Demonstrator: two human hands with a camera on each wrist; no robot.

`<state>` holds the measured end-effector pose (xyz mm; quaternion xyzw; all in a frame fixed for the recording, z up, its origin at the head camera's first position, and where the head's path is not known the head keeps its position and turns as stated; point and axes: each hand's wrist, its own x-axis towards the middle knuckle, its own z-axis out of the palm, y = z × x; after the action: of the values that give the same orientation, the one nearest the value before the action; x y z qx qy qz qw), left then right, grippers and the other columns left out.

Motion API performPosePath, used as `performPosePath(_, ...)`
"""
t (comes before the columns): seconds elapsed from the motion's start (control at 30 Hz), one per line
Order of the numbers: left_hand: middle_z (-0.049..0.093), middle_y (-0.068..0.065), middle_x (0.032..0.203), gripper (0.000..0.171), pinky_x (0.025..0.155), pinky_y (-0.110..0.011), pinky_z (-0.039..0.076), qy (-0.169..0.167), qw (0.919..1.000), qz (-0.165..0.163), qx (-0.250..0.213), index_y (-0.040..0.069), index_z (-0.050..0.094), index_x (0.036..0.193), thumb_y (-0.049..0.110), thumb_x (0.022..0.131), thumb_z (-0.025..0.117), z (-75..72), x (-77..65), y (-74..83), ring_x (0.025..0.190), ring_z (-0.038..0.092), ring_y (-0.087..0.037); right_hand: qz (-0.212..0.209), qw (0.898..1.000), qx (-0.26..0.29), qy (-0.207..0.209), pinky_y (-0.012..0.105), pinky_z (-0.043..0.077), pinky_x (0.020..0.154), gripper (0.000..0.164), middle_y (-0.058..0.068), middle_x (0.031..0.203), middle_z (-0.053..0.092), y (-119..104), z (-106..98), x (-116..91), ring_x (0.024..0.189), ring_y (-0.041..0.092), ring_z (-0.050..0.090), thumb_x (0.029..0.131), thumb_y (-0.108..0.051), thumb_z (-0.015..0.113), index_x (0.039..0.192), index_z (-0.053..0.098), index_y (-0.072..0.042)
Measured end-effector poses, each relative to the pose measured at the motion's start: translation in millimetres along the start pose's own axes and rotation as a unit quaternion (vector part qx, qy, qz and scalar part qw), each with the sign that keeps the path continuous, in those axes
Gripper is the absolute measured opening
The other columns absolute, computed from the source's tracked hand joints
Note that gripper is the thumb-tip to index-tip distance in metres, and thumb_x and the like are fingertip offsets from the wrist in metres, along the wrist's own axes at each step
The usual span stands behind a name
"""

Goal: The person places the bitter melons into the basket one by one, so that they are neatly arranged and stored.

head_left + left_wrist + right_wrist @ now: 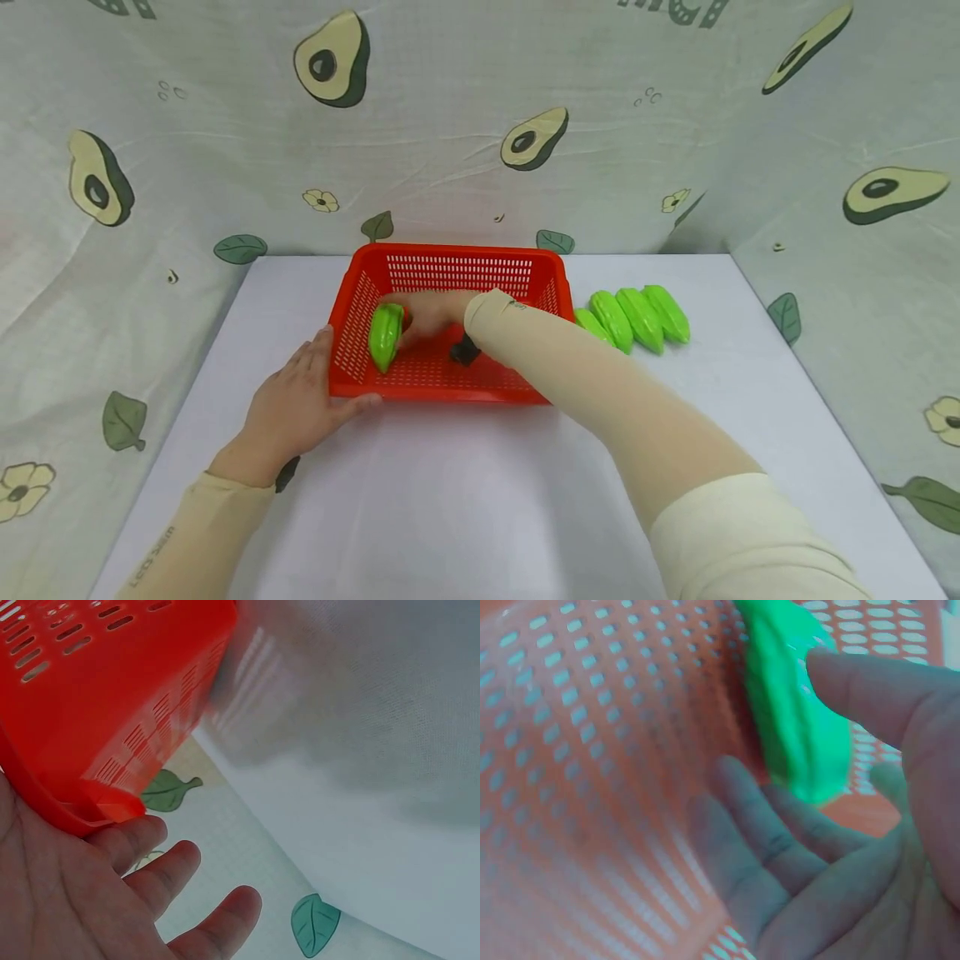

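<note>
A red plastic basket with slotted walls stands on the white table. Inside, near its left wall, is a bright green, ridged star fruit with a pointed lower end. My right hand reaches into the basket right beside this fruit. In the right wrist view the thumb overlaps the fruit, while the other fingers lie loosely extended and spread. My left hand rests at the basket's front left corner, fingers straight along the outer side and thumb by the front rim. The left wrist view shows its palm against the red rim.
Right of the basket, several more green star fruits lie in a slanted row, one partly hidden by my right sleeve. A cloth printed with avocados hangs behind and around the white table.
</note>
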<state>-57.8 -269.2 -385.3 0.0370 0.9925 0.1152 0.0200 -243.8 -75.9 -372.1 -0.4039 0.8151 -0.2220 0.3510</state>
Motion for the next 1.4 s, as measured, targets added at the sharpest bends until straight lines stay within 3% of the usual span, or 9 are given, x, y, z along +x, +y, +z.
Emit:
performPosePath(0.1, 0.026, -0.031, 0.156, 0.128, 0.101, -0.066, 0.039, -0.006, 1.0, 0.005, 0.002, -0.009, 0.012, 0.155, 0.087, 0.078, 0.045, -0.7, 0.6, 0.6, 0.137, 0.033, -0.052, 0.007, 1.0, -0.009, -0.018, 0.035, 0.035, 0.111, 0.076, 0.006, 0.149, 0.043, -3, -18, -21, 0.135, 0.023, 0.043, 0.096, -0.022, 0.069, 0.159, 0.027, -0.017)
performPosePath(0.2, 0.027, -0.032, 0.155, 0.128, 0.1, -0.066, 0.039, -0.007, 1.0, 0.007, 0.003, -0.01, 0.012, 0.155, 0.088, 0.078, 0.043, -1.0, 0.4, 1.1, 0.136, 0.033, -0.053, 0.021, 0.999, -0.012, -0.022, 0.038, 0.039, 0.108, 0.074, 0.007, 0.152, 0.041, -5, -41, -53, 0.136, 0.022, 0.042, 0.097, -0.029, 0.067, 0.159, 0.028, -0.024)
performPosePath(0.37, 0.029, -0.033, 0.153, 0.126, 0.099, -0.066, 0.041, 0.005, 0.9999, 0.012, -0.002, -0.01, 0.011, 0.155, 0.085, 0.079, 0.049, -0.3, -0.3, 0.7, 0.136, 0.034, -0.052, 0.025, 0.999, 0.003, 0.029, 0.039, 0.043, 0.105, 0.068, 0.006, 0.147, 0.047, 6, -79, -126, 0.132, 0.022, 0.046, 0.097, -0.032, 0.066, 0.156, 0.034, -0.022)
performPosePath(0.6, 0.028, -0.033, 0.154, 0.127, 0.096, -0.067, 0.042, 0.007, 0.9999, 0.015, -0.005, -0.009, 0.01, 0.155, 0.086, 0.079, 0.047, 2.9, -0.6, -2.1, 0.136, 0.033, -0.052, 0.081, 0.989, 0.064, 0.111, 0.045, 0.052, 0.095, 0.059, 0.009, 0.145, 0.05, 75, -97, -226, 0.12, 0.026, 0.059, 0.099, -0.029, 0.063, 0.152, 0.04, -0.017)
performPosePath(0.83, 0.03, -0.034, 0.153, 0.125, 0.096, -0.066, 0.043, 0.003, 0.9999, 0.014, -0.009, -0.009, 0.011, 0.155, 0.082, 0.081, 0.052, 0.4, -2.0, 1.5, 0.136, 0.033, -0.052, 0.137, 0.964, 0.113, 0.196, 0.049, 0.049, 0.1, 0.058, 0.018, 0.147, 0.047, 147, -82, -296, 0.124, 0.033, 0.056, 0.101, -0.025, 0.061, 0.152, 0.038, -0.011)
performPosePath(1.0, 0.029, -0.034, 0.153, 0.125, 0.096, -0.067, 0.043, 0.003, 0.9999, 0.015, -0.006, -0.009, 0.01, 0.155, 0.082, 0.081, 0.051, 0.0, -2.4, 2.8, 0.136, 0.033, -0.052, 0.16, 0.95, 0.127, 0.235, 0.051, 0.046, 0.102, 0.058, 0.022, 0.152, 0.039, 187, -62, -318, 0.129, 0.04, 0.05, 0.102, -0.023, 0.059, 0.152, 0.036, -0.005)
performPosePath(1.2, 0.029, -0.034, 0.153, 0.124, 0.094, -0.066, 0.045, 0.002, 0.9999, 0.014, -0.004, -0.008, 0.009, 0.155, 0.082, 0.081, 0.052, 1.2, -3.6, 2.6, 0.135, 0.034, -0.053, 0.203, 0.939, 0.116, 0.252, 0.057, 0.042, 0.104, 0.054, 0.026, 0.153, 0.033, 221, -48, -321, 0.13, 0.044, 0.048, 0.104, -0.022, 0.056, 0.152, 0.037, -0.007)
performPosePath(1.4, 0.03, -0.034, 0.153, 0.124, 0.094, -0.067, 0.044, 0.006, 0.9999, 0.013, -0.004, -0.009, 0.01, 0.155, 0.081, 0.081, 0.052, 1.1, -2.8, 3.2, 0.135, 0.034, -0.053, 0.214, 0.941, 0.108, 0.239, 0.062, 0.039, 0.104, 0.056, 0.035, 0.153, 0.026, 238, -39, -316, 0.134, 0.052, 0.037, 0.103, -0.017, 0.056, 0.153, 0.034, -0.003)
